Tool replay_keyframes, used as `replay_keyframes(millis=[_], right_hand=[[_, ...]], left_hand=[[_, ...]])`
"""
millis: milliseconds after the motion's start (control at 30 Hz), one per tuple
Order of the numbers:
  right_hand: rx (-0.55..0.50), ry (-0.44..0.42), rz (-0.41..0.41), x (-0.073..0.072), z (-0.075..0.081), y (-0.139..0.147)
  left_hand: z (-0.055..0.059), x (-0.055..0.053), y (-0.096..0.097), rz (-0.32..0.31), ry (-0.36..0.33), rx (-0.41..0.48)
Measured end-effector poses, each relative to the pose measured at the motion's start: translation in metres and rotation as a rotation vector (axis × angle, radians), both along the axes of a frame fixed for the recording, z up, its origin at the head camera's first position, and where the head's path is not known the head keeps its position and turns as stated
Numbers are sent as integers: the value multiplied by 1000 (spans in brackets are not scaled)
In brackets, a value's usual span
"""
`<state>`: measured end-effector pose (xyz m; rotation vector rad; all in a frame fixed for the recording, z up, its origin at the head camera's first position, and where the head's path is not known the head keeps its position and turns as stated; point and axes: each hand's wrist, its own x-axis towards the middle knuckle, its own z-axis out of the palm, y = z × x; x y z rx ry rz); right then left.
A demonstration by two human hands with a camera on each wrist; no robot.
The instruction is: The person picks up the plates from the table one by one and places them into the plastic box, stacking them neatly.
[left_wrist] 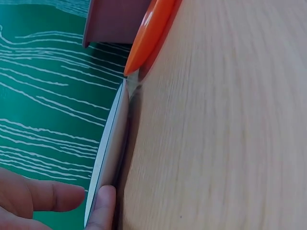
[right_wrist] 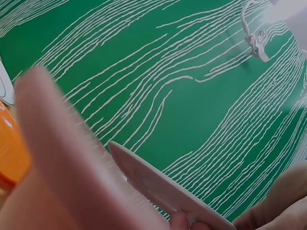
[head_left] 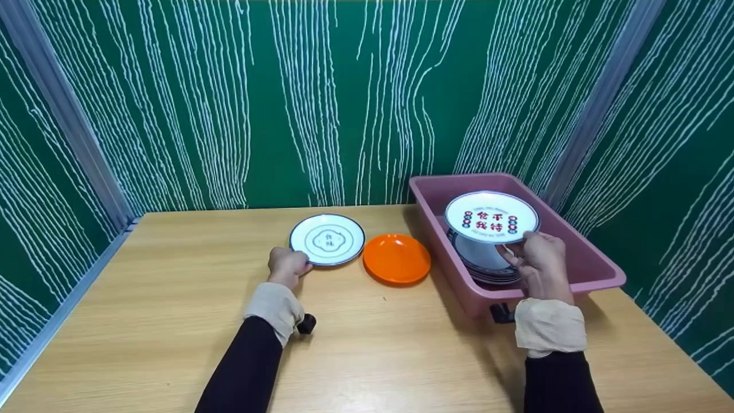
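My left hand (head_left: 288,265) pinches the near-left rim of a white plate (head_left: 328,240) with a blue edge and a blue pattern in its middle. In the left wrist view, one finger lies under this plate (left_wrist: 112,139), with the thumb beside its upper face. Over the pink tub (head_left: 596,281), my right hand (head_left: 542,258) grips the near-right edge of another white plate (head_left: 490,217), printed with red characters. This plate tilts and overlaps a stack of plates (head_left: 487,261) inside the tub, hiding part of it.
An orange plate (head_left: 397,259) lies on the wooden table (head_left: 172,321), between the left-hand plate and the tub. Green walls (head_left: 367,103) with white wavy lines stand behind and at both sides. Grey posts (head_left: 596,97) mark the corners.
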<state>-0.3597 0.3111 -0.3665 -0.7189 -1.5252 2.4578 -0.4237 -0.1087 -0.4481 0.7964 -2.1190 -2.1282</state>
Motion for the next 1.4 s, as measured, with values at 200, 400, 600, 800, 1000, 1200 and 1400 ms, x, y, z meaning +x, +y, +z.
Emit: replay_keyframes(millis=[200,400,600,800,1000,1200,1400], right_hand=[[-14,-22,-10,-5,-6,2],[-16,-42,4,-5,-9,5],[19,-42,59,-7,-10,4],[65,-58,84,-5,-11,3],[34,-32,66,-6,-10,3],[45,-100,29,-7,-10,4],[46,-177,17,-8,-8,4]], left_hand=[[0,-3,-1,20,-11,23],[1,-5,-1,24,-28,-14],[1,-8,-3,27,-52,-23],[0,-10,-5,21,-70,9],[0,-10,-5,30,-47,23],[1,-10,-3,44,-44,33],[0,-12,-5,24,-64,55]])
